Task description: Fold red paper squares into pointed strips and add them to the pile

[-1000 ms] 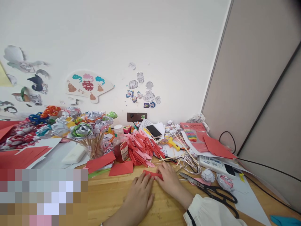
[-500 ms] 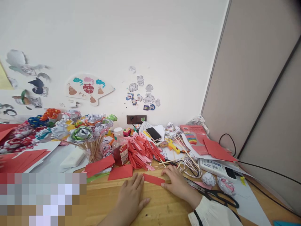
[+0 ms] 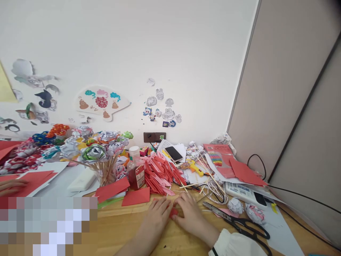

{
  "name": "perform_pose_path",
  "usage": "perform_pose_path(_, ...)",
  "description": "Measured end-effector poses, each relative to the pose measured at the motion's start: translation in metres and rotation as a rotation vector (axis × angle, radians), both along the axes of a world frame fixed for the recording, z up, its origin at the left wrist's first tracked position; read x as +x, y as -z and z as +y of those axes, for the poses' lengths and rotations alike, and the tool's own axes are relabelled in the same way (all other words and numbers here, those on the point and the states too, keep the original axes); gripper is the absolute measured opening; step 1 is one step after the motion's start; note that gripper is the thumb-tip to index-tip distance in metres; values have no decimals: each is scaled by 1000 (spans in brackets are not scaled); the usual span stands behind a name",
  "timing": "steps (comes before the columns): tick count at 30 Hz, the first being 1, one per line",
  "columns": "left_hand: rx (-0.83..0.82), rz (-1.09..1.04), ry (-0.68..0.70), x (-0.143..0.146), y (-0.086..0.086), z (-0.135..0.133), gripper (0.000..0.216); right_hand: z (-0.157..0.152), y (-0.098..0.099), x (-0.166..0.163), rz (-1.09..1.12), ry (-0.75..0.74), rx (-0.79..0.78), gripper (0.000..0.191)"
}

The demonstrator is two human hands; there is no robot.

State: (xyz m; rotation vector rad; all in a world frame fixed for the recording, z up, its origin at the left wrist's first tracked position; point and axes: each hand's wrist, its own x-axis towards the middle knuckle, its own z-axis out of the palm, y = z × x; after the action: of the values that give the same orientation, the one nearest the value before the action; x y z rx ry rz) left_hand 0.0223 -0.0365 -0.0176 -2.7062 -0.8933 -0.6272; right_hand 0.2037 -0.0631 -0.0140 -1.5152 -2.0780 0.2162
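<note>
A red paper strip [image 3: 173, 212] lies on the wooden table, mostly covered by my two hands. My left hand [image 3: 157, 216] rests over its left part, fingers stretched and lying flat; the thumb is hard to make out. My right hand [image 3: 188, 216] bends over the right end, thumb and fingers closed on the paper close beside the left fingertips. Beyond the left hand lie a red paper sheet [image 3: 136, 196] and another red piece [image 3: 112, 189]. Black-handled scissors [image 3: 239, 222] lie to the right of my right hand, blades pointing toward it.
Behind the hands are folded red paper strips [image 3: 161, 172], a glass bottle [image 3: 134, 174], a phone [image 3: 174, 154] and a yellow glue gun [image 3: 196, 168]. Paper flowers [image 3: 93, 153] stand at left. Another person's hand [image 3: 12, 186] rests on red paper at far left.
My right hand has moved left, bringing the strip's right end toward my left hand, so less red shows. The other person's hand has come further into view.
</note>
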Motion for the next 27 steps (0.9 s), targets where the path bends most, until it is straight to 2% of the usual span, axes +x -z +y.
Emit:
perform_pose_path(4, -34, -63, 55, 5, -3, -4, 19, -1, 1, -7, 3, -35, 21, 20)
perform_pose_path(10, -91, -152, 114, 1, -14, -8, 24, -2, -7, -2, 202, -162, -60, 8)
perform_pose_path(14, -132, -125, 170, -3, -14, -6, 25, -2, -11, 3, 277, -245, -74, 18)
perform_pose_path(19, -158, -14, 226, -7, -24, -5, 18, 1, -12, 8, 217, -361, -7, 22)
perform_pose_path(23, -318, 9, 256, -12, -33, -5, 11, 3, -15, 11, 109, -415, 50, 13)
perform_pose_path(27, -471, -39, 306, -17, -35, -1, 12, 5, -15, 14, 11, -459, 65, 7)
